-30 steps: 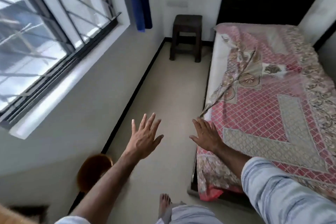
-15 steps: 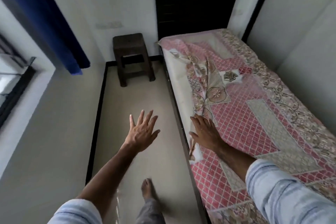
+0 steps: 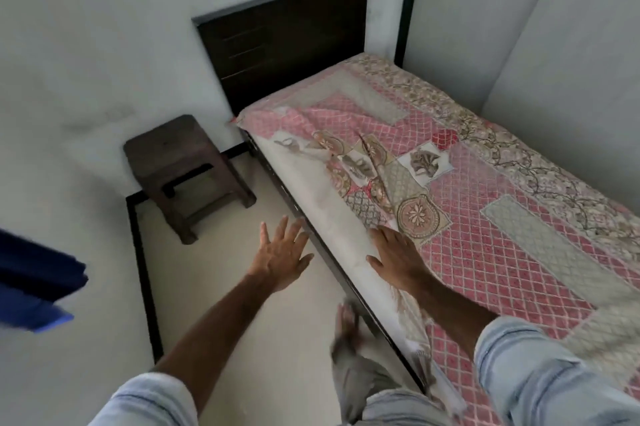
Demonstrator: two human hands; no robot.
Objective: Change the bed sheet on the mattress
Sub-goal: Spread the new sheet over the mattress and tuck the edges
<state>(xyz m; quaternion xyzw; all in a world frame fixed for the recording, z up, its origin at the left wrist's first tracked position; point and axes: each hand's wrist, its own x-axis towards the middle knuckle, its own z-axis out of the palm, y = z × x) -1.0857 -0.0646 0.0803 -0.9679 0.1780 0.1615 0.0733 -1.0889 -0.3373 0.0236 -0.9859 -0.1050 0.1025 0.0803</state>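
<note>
The sheet (image 3: 485, 238), pink with a lattice print, grey panels and a floral border, lay over the mattress (image 3: 332, 211) and covered most of its top. Along the mattress's floor-side edge the sheet was turned back on itself in a rumpled fold, so a strip of bare white mattress showed from near the headboard down toward the person. On the side of the mattress next to the wall the sheet lay flat, its border running along that edge. The right hand (image 3: 394, 256) rested palm down on the mattress at the edge of the fold, fingers straight and close together, pinching nothing; whether the fingertips touched the sheet or only the bare strip could not be told. The left hand (image 3: 280, 256) hung in the air just off the mattress's floor-side edge, above the floor (image 3: 242, 304), fingers spread and holding nothing. Both forearms came out of pale blue sleeves. A bare foot (image 3: 346, 325), blurred, stood on the floor close beside the mattress's frame. The dark headboard (image 3: 284, 41) rose at the far end of the mattress against the wall. A dark stool (image 3: 183, 169) stood on the floor beside the mattress's head end, near the headboard. A blue curtain (image 3: 38, 287) hung well away from the mattress, across the floor.
</note>
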